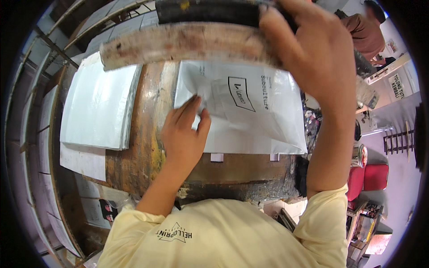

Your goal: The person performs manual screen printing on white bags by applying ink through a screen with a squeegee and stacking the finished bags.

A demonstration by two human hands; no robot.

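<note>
A white plastic bag [277, 120] with black print lies on the worn work table. My left hand [184, 129] is at the bag's left part, thumb and forefinger apart; its fingertips look to be touching the creased plastic. Above the far part of the bag, my right hand [313, 49] grips the right end of a stained wooden bar [192, 44], which looks like the raised near edge of a screen-printing frame. Just behind the bar is a dark, paint-marked piece [205, 12]; the hand partly hides where the two meet.
To the left sits a stack of white plastic bags [100, 107]. Two small pale tabs [217, 157] show at the bag's near edge. Metal racks [31, 147] stand along the left. A red chair [375, 176] is at the right, and another person [366, 35] is at the far right.
</note>
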